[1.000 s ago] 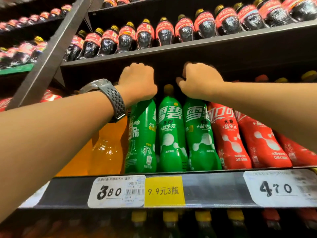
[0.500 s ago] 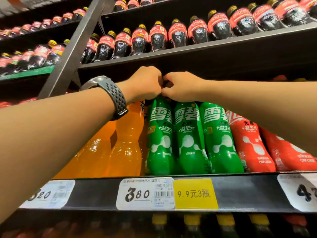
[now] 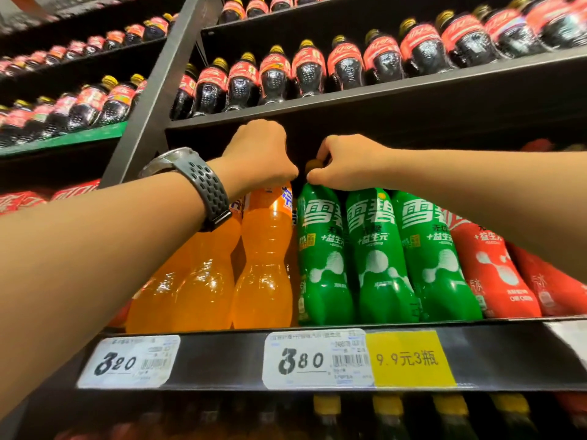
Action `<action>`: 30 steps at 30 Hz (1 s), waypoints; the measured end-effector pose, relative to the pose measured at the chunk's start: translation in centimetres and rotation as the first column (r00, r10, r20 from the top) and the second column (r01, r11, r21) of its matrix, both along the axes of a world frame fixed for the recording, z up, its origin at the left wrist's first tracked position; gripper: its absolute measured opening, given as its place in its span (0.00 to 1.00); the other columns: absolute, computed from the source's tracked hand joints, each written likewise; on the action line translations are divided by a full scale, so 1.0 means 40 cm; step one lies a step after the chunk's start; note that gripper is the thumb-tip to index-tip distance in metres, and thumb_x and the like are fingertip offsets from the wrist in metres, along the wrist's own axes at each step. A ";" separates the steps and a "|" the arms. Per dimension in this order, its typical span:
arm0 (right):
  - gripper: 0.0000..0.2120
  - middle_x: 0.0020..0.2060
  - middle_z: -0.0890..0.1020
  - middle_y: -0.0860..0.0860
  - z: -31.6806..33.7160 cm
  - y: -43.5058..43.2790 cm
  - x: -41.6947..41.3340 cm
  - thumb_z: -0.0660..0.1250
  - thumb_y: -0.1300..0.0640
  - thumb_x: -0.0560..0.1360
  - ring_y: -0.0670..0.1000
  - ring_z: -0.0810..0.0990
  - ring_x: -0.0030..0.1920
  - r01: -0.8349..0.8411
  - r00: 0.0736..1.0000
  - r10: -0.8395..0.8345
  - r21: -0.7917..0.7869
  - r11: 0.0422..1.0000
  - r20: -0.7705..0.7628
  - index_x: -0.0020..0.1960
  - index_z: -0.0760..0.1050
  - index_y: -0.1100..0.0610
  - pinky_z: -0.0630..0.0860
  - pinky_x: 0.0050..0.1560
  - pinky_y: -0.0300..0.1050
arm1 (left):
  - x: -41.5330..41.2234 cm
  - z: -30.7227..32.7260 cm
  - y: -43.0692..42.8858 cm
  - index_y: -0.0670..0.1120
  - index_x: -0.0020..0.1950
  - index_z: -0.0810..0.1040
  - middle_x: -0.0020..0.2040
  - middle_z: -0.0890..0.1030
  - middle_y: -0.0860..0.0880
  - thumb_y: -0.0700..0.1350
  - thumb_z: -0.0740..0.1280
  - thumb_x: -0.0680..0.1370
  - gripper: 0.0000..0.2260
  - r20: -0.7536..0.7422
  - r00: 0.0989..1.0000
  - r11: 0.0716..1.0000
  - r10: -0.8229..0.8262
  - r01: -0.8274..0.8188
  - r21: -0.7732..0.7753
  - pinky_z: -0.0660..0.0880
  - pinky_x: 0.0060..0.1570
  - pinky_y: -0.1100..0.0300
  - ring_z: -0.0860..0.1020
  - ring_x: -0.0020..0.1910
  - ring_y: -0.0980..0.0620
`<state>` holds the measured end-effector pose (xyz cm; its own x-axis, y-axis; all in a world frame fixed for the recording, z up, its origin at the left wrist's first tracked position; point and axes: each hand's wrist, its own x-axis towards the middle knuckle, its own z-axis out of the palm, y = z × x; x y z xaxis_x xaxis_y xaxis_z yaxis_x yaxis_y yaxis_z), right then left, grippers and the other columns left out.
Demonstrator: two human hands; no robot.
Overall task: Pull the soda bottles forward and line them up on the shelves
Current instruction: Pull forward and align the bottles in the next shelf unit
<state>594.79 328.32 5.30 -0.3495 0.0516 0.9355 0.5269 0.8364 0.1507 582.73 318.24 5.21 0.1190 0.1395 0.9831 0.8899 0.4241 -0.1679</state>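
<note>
now that fronting has moved leftward, the left hand (image 3: 260, 154) grips an orange bottle (image 3: 263, 265), the right hand (image 3: 346, 163) a green bottle (image 3: 320, 258).

Both arms reach up and forward, bare forearms nearly straight. The left hand (image 3: 259, 157) shows its back, fingers curled down over the orange bottle's (image 3: 263, 265) top. The right hand (image 3: 346, 163), just beside it, pinches the green bottle's (image 3: 320, 258) cap between curled fingers and thumb, knuckles up.
</note>
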 end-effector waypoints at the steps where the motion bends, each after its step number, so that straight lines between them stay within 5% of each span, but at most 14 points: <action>1: 0.24 0.48 0.77 0.51 -0.001 -0.001 -0.002 0.67 0.41 0.70 0.53 0.76 0.50 0.009 1.000 -0.009 -0.012 1.000 -0.008 0.61 0.73 0.54 0.74 0.45 0.45 | -0.001 -0.002 -0.006 0.43 0.52 0.81 0.52 0.81 0.45 0.51 0.72 0.69 0.16 0.015 0.999 1.000 -0.028 0.028 -0.009 0.76 0.46 0.54 0.78 0.51 0.44; 11: 0.28 0.62 0.76 0.56 -0.019 -0.047 -0.032 0.63 0.41 0.73 0.59 0.75 0.61 0.153 0.988 -0.153 -0.102 0.983 0.013 0.69 0.68 0.54 0.74 0.61 0.53 | -0.028 -0.023 -0.067 0.45 0.65 0.77 0.63 0.78 0.47 0.52 0.70 0.75 0.20 0.105 0.964 0.964 -0.244 0.253 -0.078 0.70 0.57 0.59 0.75 0.61 0.49; 17: 0.23 0.51 0.78 0.53 -0.022 -0.072 -0.038 0.66 0.42 0.72 0.57 0.77 0.54 0.199 0.980 -0.200 -0.117 0.973 0.000 0.62 0.74 0.55 0.76 0.56 0.52 | -0.054 -0.038 -0.072 0.45 0.69 0.72 0.66 0.76 0.46 0.50 0.66 0.79 0.20 0.117 0.952 0.952 -0.283 0.294 -0.088 0.70 0.61 0.57 0.74 0.64 0.48; 24: 0.14 0.37 0.72 0.51 -0.021 -0.090 -0.044 0.65 0.42 0.72 0.56 0.72 0.43 0.321 0.944 -0.322 -0.026 0.947 -0.066 0.45 0.72 0.54 0.65 0.47 0.49 | -0.076 -0.045 -0.080 0.47 0.70 0.71 0.68 0.75 0.47 0.51 0.61 0.81 0.19 0.043 0.982 0.977 -0.182 0.185 -0.105 0.67 0.57 0.60 0.72 0.66 0.48; 30: 0.24 0.59 0.77 0.56 -0.028 -0.111 -0.071 0.59 0.42 0.76 0.59 0.74 0.60 0.111 0.985 -0.083 0.187 0.976 -0.153 0.64 0.72 0.56 0.71 0.57 0.54 | -0.110 -0.043 -0.113 0.43 0.63 0.76 0.59 0.78 0.42 0.53 0.66 0.76 0.20 0.009 0.996 0.996 0.084 -0.084 0.000 0.72 0.55 0.50 0.74 0.60 0.42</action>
